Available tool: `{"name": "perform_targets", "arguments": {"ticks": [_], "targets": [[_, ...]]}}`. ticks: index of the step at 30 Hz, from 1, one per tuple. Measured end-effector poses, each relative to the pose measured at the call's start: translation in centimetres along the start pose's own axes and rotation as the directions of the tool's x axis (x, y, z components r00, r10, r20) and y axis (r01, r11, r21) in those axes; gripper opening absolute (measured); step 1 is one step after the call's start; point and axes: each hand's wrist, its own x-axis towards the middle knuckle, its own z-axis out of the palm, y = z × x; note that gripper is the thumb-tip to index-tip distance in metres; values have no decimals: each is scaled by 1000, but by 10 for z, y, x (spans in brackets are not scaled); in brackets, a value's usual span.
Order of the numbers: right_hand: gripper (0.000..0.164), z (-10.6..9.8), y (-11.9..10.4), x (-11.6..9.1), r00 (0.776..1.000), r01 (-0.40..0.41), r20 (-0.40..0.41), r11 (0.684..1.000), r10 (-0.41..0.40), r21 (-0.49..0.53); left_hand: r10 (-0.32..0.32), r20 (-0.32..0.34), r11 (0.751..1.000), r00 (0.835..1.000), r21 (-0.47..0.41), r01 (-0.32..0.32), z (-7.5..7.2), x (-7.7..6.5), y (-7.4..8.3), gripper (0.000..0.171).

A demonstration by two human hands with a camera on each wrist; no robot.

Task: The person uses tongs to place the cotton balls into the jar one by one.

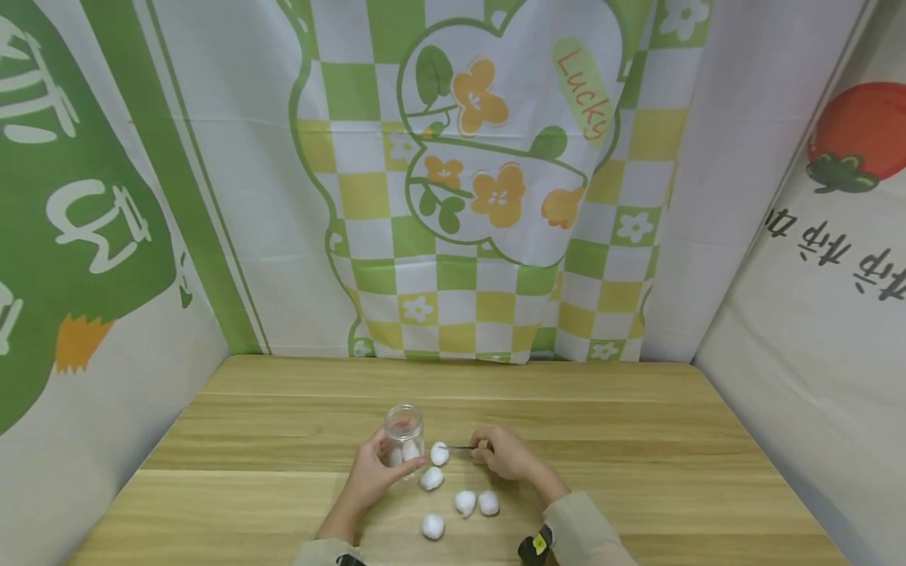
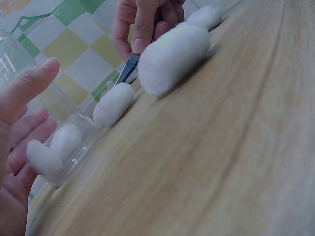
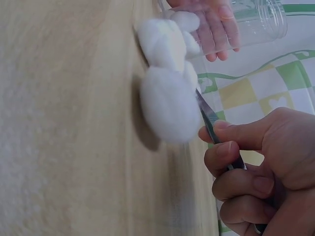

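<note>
Cotton balls (image 2: 65, 142) lie in the bottom of a clear jar (image 1: 403, 424), which the left hand (image 1: 375, 468) holds between thumb and fingers. Just right of that grip, another cotton ball (image 1: 440, 453) sits at the tips of metal tweezers (image 1: 460, 447), with four loose balls (image 1: 465, 503) on the wooden table (image 1: 283, 440) nearer the wearer. Farthest right, the right hand (image 1: 506, 453) pinches the tweezers; whether their tips grip the ball, I cannot tell.
</note>
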Motion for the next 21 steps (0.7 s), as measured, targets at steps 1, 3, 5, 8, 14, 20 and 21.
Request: {"name": "perform_targets", "arguments": {"ticks": [1, 3, 5, 8, 14, 20, 21], "targets": [[12, 0, 0, 0, 1000, 1, 0, 1000, -1, 3, 0, 0, 1000, 1000, -1, 0, 0, 0, 0, 63], [13, -1, -1, -1, 1000, 14, -2, 1000, -14, 11, -4, -2, 1000, 1000, -7, 4, 0, 0, -1, 63], [12, -1, -2, -2, 1000, 29, -8, 999, -29, 14, -6, -4, 1000, 1000, -10, 6, 0, 0, -1, 63], [12, -2, -3, -3, 999, 32, -16, 999, -32, 14, -4, -5, 1000, 1000, -10, 4, 0, 0, -1, 63], [12, -5, -6, -4, 999, 20, -40, 1000, -19, 22, -8, -9, 1000, 1000, 7, 8, 1, 1, -1, 63], [13, -6, -4, -5, 999, 11, -49, 999, -10, 30, -9, -16, 1000, 1000, -2, 9, 1, 0, -1, 62], [13, -6, -4, -5, 999, 12, -49, 999, -10, 34, -9, -17, 1000, 1000, -4, 9, 1, 0, -1, 62]]}}
